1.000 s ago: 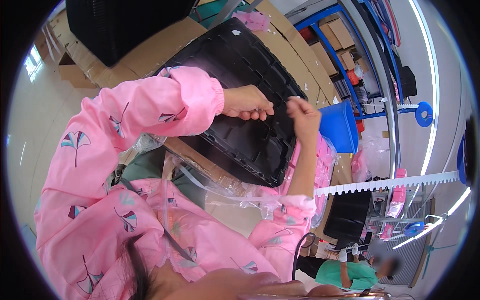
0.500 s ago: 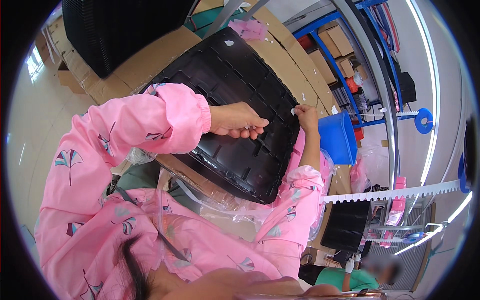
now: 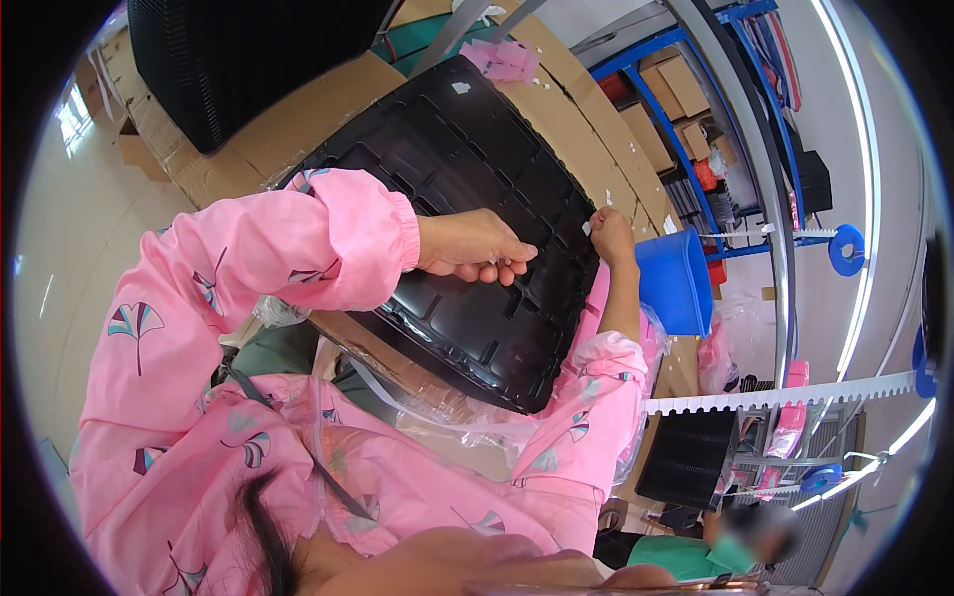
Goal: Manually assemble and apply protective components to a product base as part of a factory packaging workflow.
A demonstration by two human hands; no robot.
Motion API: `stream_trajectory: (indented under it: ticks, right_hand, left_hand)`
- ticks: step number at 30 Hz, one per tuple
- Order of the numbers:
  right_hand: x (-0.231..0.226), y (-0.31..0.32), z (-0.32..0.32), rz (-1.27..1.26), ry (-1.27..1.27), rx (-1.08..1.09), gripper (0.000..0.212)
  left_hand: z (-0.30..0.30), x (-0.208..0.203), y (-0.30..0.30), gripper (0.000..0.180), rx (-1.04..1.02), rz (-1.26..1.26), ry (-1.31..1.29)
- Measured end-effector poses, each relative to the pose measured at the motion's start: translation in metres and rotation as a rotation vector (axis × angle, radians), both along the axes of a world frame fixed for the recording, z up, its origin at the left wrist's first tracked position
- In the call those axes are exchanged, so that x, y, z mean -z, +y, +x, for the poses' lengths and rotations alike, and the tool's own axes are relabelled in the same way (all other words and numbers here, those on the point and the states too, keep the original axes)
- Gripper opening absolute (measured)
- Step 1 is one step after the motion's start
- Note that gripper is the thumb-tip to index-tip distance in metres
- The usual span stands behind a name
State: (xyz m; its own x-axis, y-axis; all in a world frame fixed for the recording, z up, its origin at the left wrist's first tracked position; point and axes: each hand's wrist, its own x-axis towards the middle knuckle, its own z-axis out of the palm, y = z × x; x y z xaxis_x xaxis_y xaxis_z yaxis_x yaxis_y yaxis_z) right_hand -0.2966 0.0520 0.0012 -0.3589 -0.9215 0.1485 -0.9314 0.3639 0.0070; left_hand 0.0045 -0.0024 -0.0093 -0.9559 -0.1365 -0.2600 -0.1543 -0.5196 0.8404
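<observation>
A large black moulded plastic panel (image 3: 467,159) lies tilted on cardboard in front of me, its ribbed inner side up. My left hand (image 3: 472,246) rests on its middle with the fingers curled down into a recess, gripping the panel. My right hand (image 3: 613,233) is at the panel's right edge, thumb and fingers pinched on a small white sticker (image 3: 586,227). A clear plastic bag (image 3: 437,402) hangs crumpled under the panel's near end, over my lap.
Flat cardboard sheets (image 3: 298,119) lie under the panel, with another black ribbed panel (image 3: 248,60) at the top left. A blue bin (image 3: 676,283) stands to the right, blue shelving (image 3: 686,99) with boxes behind it. A person in green (image 3: 730,551) sits at the lower right by a black crate (image 3: 686,457).
My left hand has slid a little lower on the panel. My right hand has stayed at the right edge and pinched tighter. The view has drifted closer to the panel.
</observation>
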Motion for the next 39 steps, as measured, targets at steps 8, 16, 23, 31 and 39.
stream_trajectory:
  ticks: [8, 16, 23, 31, 39]
  right_hand:
    - [0.011, 0.019, 0.004, -0.197, -0.001, -0.067, 0.013]
    - [-0.003, 0.014, 0.003, -0.109, -0.270, -0.025, 0.012]
    - [0.006, 0.014, 0.003, -0.122, -0.131, -0.019, 0.008]
    - [0.005, 0.021, 0.021, -0.148, 0.071, -0.029, 0.008]
    - [-0.010, 0.055, 0.058, -0.274, -0.115, -0.132, 0.006]
  left_hand:
    - [0.001, -0.001, 0.000, 0.027, -0.001, -0.005, 0.012]
    - [0.002, -0.001, -0.001, 0.029, 0.034, -0.071, 0.007]
    - [0.002, -0.002, -0.001, 0.028, 0.039, -0.062, 0.015]
    - [0.002, -0.001, -0.001, 0.028, 0.041, -0.062, 0.008]
    - [0.001, 0.001, -0.001, 0.029, 0.019, -0.056, 0.024]
